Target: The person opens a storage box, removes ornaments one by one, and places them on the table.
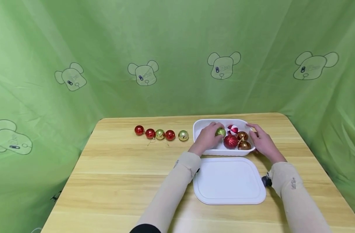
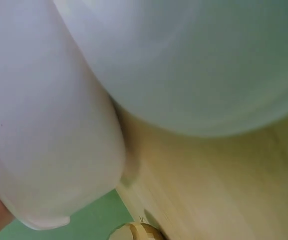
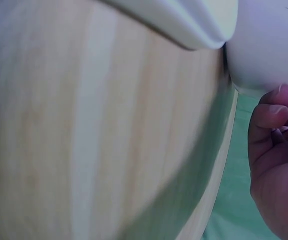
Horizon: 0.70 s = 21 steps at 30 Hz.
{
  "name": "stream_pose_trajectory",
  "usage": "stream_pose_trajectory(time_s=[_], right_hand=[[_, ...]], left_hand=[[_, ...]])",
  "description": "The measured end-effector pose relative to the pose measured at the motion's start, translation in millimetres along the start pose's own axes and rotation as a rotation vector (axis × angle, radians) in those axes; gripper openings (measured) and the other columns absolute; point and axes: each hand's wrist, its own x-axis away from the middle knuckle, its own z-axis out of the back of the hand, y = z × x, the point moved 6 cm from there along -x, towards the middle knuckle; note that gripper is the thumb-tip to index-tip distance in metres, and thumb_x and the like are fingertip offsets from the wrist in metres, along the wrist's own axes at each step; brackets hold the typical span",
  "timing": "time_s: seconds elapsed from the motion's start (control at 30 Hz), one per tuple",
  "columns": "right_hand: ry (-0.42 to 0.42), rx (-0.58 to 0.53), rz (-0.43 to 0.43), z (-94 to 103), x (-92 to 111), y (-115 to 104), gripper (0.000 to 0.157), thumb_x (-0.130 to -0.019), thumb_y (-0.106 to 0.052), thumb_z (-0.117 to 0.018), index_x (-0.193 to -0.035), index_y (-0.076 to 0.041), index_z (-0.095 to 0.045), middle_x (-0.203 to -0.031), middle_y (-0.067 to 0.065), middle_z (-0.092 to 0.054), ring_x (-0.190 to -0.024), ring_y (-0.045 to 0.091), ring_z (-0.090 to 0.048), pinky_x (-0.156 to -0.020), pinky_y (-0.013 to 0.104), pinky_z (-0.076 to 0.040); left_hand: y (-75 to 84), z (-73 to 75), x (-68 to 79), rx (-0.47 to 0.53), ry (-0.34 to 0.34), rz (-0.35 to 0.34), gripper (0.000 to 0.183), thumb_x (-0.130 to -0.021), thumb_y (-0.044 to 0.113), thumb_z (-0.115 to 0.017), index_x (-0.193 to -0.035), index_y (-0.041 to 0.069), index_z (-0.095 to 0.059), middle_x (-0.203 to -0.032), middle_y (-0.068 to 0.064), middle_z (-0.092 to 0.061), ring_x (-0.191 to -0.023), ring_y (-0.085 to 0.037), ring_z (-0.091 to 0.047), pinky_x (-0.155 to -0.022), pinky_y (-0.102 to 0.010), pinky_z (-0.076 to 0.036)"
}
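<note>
A white plastic box [image 1: 205, 152] stands at the back right of the table with several Christmas baubles inside. My left hand [image 1: 208, 137] reaches over its near wall and pinches a glittery green bauble [image 1: 221, 132] between thumb and fingers. Beside it in the box are a red bauble [image 1: 230, 141], a red-and-white striped one [image 1: 232, 129] and two copper-brown ones [image 1: 244, 145]. At the box's right end my right hand [image 1: 263, 142] holds the wall. Curled fingers of the right hand [image 3: 278, 150] show against the box's side in the right wrist view. The left fingers are hidden in the left wrist view.
A white lid [image 1: 230, 181] lies flat in front of the box. Left of the box, a row of red and gold baubles [image 1: 170, 135] lies on the wooden table [image 1: 122, 184], some with thread loops. A green curtain [image 1: 177, 100] hangs behind the table.
</note>
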Motion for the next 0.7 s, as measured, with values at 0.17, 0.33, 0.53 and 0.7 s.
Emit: stream_pose_trajectory(time_s=[0.17, 0.33, 0.53, 0.7], right_hand=[[0.002, 0.003, 0.008, -0.2, 0, -2, 0.054, -0.113, -0.038, -0.031, -0.164, -0.018, -0.028, -0.125, 0.038, -0.057, -0.051, 0.022, -0.056, -0.044, 0.037, -0.053], [0.004, 0.006, 0.009, 0.1, 0, -3, 0.054, -0.113, -0.039, -0.03, -0.163, -0.018, -0.028, -0.128, 0.039, -0.056, -0.051, 0.021, -0.056, -0.044, 0.037, -0.053], [0.006, 0.021, 0.008, -0.5, -1, -4, 0.054, -0.113, -0.038, -0.03, -0.163, -0.017, -0.028, -0.13, 0.039, -0.055, -0.056, 0.022, -0.058, -0.047, 0.036, -0.054], [0.009, 0.038, 0.008, -0.4, 0, -3, 0.054, -0.113, -0.039, -0.03, -0.163, -0.017, -0.029, -0.136, 0.04, -0.053, -0.075, 0.033, -0.065, -0.052, 0.036, -0.055]], left_hand=[[0.0, 9.3, 4.1, 0.098, 0.061, -0.027, 0.035, -0.099, 0.027, -0.071, -0.133, 0.023, -0.063, -0.136, 0.001, -0.063, -0.12, -0.017, -0.065, -0.106, -0.03, -0.053], [-0.6, 19.6, 9.2, 0.176, 0.093, -0.056, 0.034, -0.098, 0.026, -0.073, -0.131, 0.021, -0.065, -0.136, -0.001, -0.064, -0.117, -0.014, -0.065, -0.1, -0.02, -0.054], [-5.5, 35.7, 19.4, 0.207, 0.099, -0.078, 0.041, -0.096, 0.024, -0.075, -0.136, 0.02, -0.064, -0.134, -0.002, -0.064, -0.114, -0.014, -0.064, -0.098, -0.021, -0.055], [-16.8, 47.3, 30.1, 0.235, 0.09, -0.031, 0.045, -0.095, 0.027, -0.076, -0.138, 0.024, -0.064, -0.129, -0.001, -0.061, -0.108, -0.012, -0.064, -0.091, -0.017, -0.055]])
